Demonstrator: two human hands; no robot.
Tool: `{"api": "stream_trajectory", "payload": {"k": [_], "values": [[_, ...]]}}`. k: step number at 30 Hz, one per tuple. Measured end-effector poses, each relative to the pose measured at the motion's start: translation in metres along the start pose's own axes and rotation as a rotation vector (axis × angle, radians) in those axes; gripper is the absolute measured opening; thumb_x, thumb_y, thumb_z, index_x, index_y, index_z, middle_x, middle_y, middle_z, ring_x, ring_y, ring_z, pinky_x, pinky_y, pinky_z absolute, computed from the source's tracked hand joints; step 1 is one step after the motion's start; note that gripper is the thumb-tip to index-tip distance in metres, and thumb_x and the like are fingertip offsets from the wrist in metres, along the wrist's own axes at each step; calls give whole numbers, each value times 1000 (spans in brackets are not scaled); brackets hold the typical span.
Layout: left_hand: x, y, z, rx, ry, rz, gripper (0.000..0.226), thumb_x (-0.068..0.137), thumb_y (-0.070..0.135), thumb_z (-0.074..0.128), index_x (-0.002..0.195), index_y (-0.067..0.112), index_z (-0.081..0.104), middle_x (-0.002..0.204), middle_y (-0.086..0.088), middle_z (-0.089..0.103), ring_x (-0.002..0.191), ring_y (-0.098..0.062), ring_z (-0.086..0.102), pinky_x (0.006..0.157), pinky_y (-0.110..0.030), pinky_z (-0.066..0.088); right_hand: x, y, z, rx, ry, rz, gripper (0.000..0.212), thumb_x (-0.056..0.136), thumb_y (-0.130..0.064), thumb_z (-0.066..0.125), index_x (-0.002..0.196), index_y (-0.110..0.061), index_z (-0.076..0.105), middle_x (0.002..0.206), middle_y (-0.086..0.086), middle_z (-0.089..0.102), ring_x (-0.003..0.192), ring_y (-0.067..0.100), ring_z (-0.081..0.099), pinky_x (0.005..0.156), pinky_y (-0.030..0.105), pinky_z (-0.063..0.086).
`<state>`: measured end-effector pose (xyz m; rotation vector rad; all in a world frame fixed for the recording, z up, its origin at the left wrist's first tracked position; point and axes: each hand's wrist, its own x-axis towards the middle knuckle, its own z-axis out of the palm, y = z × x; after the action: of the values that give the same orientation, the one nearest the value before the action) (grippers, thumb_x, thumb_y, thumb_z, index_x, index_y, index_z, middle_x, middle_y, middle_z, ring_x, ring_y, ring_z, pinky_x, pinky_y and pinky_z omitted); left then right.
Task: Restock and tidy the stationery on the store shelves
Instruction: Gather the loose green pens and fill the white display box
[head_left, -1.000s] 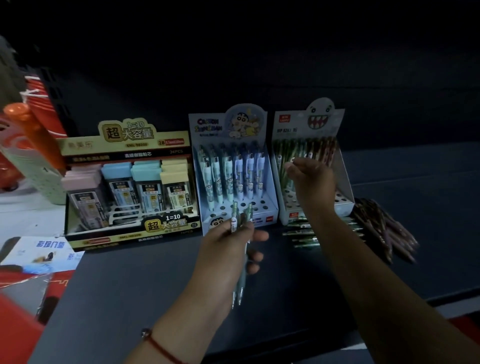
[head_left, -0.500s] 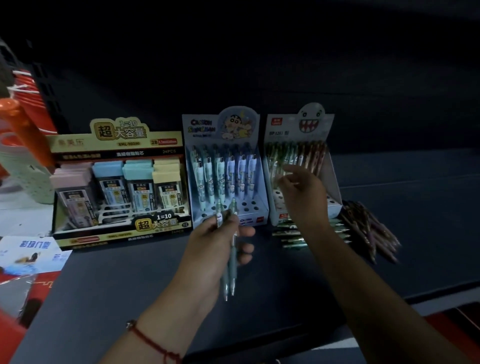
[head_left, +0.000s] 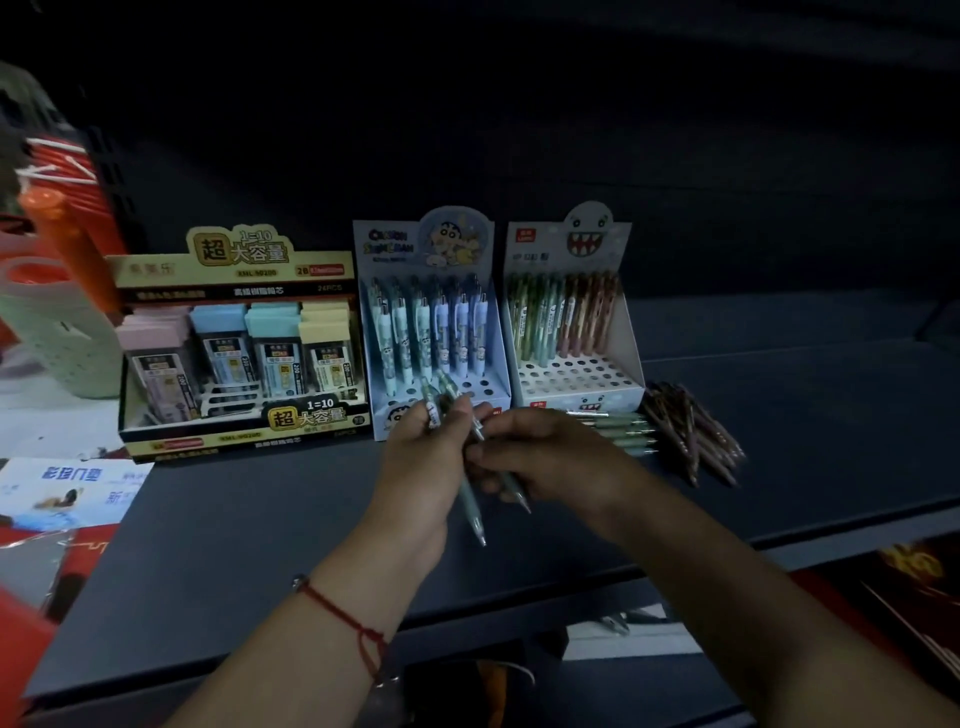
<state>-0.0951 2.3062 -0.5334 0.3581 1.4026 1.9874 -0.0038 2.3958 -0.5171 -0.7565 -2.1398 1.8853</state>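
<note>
A: While the left hand (head_left: 422, 467) is curled round two green pens (head_left: 470, 499), tips down and clips up, what is the right hand (head_left: 545, 457) doing?

B: It meets them at about three o'clock, fingers pinching the nearer pen's barrel. My guess is it is drawing one out so each goes into the stand singly.

A: So both hands are closed on pens, above the dark shelf (head_left: 260, 530)?

B: Yes, just in front of the displays. Further on, at about one o'clock from the hands, loose green pens (head_left: 621, 428) lie flat on the shelf, and past them a heap of brown pens (head_left: 691, 431). They look like stock waiting its turn.

A: And the stands behind?

B: At twelve o'clock, the blue cartoon pen stand (head_left: 431, 332), back rows filled, front holes bare. At one o'clock the monster pen stand (head_left: 571, 322), green and brown pens upright at the back, many open holes in front. The green ones likely belong there.

A: At eleven?

B: A box of pencil-lead cases (head_left: 239, 353), pastel lids facing outward for shoppers.
</note>
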Motion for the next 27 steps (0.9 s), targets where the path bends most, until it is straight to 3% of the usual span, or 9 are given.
{"api": "stream_trajectory", "payload": {"k": [3, 6, 8, 11, 16, 19, 23, 25, 27], "values": [[-3, -3, 2, 63, -43, 12, 17, 97, 23, 58, 101, 8, 63, 103, -6, 74, 88, -32, 71, 64, -40, 57, -10, 2, -2, 27, 39, -61, 4, 87, -6, 68, 91, -4, 67, 65, 0, 68, 61, 11, 61, 55, 16, 47], [-4, -3, 1, 92, -78, 8, 26, 97, 28, 57, 107, 5, 62, 99, -12, 74, 83, -30, 72, 70, -40, 59, -13, 5, -12, 65, 81, -25, 8, 87, -5, 69, 83, -11, 65, 66, 2, 68, 63, 12, 62, 59, 21, 51], [-5, -1, 1, 104, -60, 5, 27, 97, 31, 56, 114, 10, 60, 92, -7, 75, 70, -20, 71, 57, -29, 57, -14, 7, -21, 106, 119, 24, 11, 86, -6, 71, 82, -14, 64, 67, 2, 66, 65, 12, 63, 62, 24, 53], [-3, 0, 2, 169, 4, -16, 21, 97, 33, 55, 112, 19, 61, 75, -1, 69, 43, -7, 46, 38, -18, 35, -11, 12, -33, 216, 168, 68, 14, 84, -5, 72, 81, -15, 62, 69, 1, 64, 65, 11, 62, 63, 25, 54], [-1, 0, 9, 112, 25, -109, 7, 101, 27, 46, 100, 21, 50, 66, -3, 56, 42, -9, 31, 34, -16, 21, -1, 10, -44, 300, 222, 69, 18, 89, -3, 62, 73, -9, 56, 65, 7, 55, 57, 12, 55, 53, 22, 49], [2, -2, 11, 121, 24, -110, 7, 102, 21, 43, 96, 19, 48, 67, -4, 55, 43, -10, 34, 35, -19, 23, 5, 6, -48, 307, 266, 22, 20, 90, -5, 60, 71, -6, 54, 63, 12, 48, 56, 17, 49, 50, 24, 44], [8, -3, 10, 134, 35, -65, 8, 101, 19, 49, 94, 16, 53, 69, -4, 59, 45, -11, 44, 38, -21, 32, 13, 3, -56, 160, 337, -94, 31, 87, -11, 67, 61, -12, 50, 67, 14, 42, 63, 24, 41, 61, 30, 38], [10, -3, 10, 94, 32, -57, 6, 100, 17, 52, 95, 15, 54, 70, -6, 62, 44, -12, 48, 38, -20, 36, 15, 1, -61, 152, 408, -156, 24, 87, -11, 69, 66, -13, 57, 72, 12, 54, 69, 24, 52, 65, 28, 42], [11, -2, 10, 67, 25, -57, 5, 98, 17, 54, 101, 14, 57, 71, -6, 64, 44, -12, 51, 37, -20, 38, 19, 1, -64, 146, 483, -192, 11, 86, -14, 71, 77, -13, 64, 84, 1, 67, 80, 12, 63, 72, 27, 44]]}}
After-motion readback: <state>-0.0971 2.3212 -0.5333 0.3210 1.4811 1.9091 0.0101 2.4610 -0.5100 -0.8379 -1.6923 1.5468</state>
